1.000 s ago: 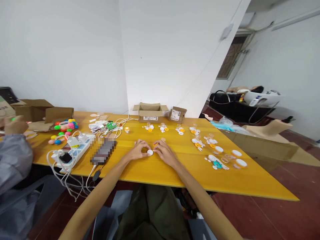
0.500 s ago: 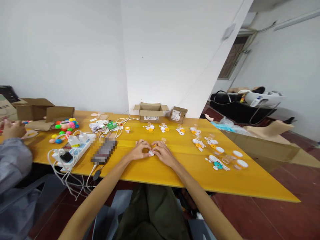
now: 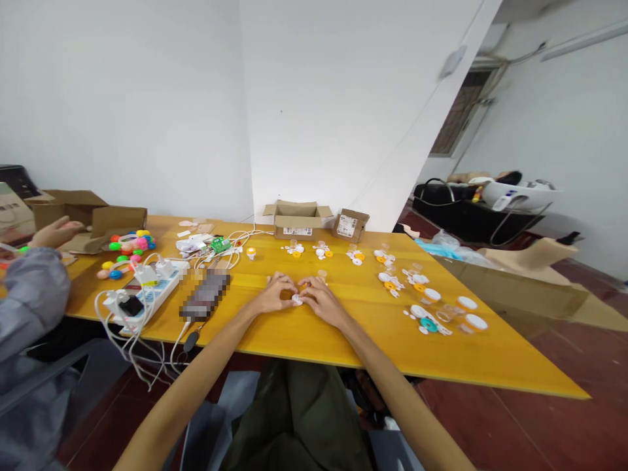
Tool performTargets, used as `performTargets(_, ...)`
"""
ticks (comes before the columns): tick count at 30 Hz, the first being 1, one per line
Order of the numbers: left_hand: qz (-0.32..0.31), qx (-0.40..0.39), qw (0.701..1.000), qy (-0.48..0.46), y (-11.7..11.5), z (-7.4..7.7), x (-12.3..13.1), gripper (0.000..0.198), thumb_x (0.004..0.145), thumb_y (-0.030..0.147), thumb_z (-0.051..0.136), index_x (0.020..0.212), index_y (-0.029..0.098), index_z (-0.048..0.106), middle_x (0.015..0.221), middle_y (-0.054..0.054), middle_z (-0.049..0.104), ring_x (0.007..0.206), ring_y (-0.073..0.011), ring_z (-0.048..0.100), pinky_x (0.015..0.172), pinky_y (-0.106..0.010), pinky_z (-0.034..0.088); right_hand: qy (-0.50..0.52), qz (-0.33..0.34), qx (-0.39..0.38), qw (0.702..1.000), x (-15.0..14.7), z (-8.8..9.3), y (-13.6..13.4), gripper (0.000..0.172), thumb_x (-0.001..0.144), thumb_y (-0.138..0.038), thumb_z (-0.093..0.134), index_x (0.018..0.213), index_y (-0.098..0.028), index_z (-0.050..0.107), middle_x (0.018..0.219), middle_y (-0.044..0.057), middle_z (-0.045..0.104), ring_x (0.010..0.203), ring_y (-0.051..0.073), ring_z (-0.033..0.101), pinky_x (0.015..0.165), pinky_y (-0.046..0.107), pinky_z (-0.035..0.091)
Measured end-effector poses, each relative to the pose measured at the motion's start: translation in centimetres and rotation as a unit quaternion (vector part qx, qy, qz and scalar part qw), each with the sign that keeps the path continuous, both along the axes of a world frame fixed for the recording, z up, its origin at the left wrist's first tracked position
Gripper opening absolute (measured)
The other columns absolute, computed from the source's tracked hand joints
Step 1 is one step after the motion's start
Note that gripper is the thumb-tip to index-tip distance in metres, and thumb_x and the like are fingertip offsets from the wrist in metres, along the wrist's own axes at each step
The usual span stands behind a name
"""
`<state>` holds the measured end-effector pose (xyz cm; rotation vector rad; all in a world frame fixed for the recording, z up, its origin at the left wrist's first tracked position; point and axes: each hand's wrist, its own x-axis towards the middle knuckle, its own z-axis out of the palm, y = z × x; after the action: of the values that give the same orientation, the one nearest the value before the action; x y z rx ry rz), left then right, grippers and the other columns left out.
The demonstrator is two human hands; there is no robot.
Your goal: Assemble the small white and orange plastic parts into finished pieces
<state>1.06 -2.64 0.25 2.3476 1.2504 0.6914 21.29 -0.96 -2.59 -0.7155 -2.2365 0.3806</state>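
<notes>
A small white round plastic piece (image 3: pixel 297 299) sits between my two hands, just above the yellow table (image 3: pixel 294 337). My left hand (image 3: pixel 275 294) pinches it from the left with thumb and fingers. From the right, my right hand (image 3: pixel 318 299) grips the same piece. Fine detail of the piece is too small to make out. Just beyond my right hand stands a clear plastic cup (image 3: pixel 322 274); something orange (image 3: pixel 305 284) shows partly behind my fingers.
Groups of white, orange and teal discs (image 3: pixel 428 324) lie to the right beside white-lidded jars (image 3: pixel 475 323). Two cardboard boxes (image 3: pixel 296 230) stand at the back. Leftward are a phone (image 3: pixel 205 296), a cabled power strip (image 3: pixel 159 291), coloured balls (image 3: pixel 132 243) and a co-worker's hand (image 3: pixel 56 233).
My hands stay nearly in place around the white piece. At the far left the co-worker's hand has risen and moved right. The view has shifted very slightly.
</notes>
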Motion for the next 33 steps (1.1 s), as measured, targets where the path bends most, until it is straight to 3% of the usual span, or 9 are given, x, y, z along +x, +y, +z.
performTargets(33,-0.003,0.003,1.0,0.011,0.26,-0.28,-0.12,0.027,0.081,0.048,0.067,0.097,0.027,0.072,0.105,-0.004,0.065,0.106,-0.0255,0.047,0.098,-0.044,0.032,-0.003,-0.015,0.016,1.0,-0.05,0.34,-0.47,0.015,0.087,-0.013,0.057,0.081,-0.023,0.067,0.107,0.007,0.063,0.101,0.021,0.06,0.089,0.039,0.048)
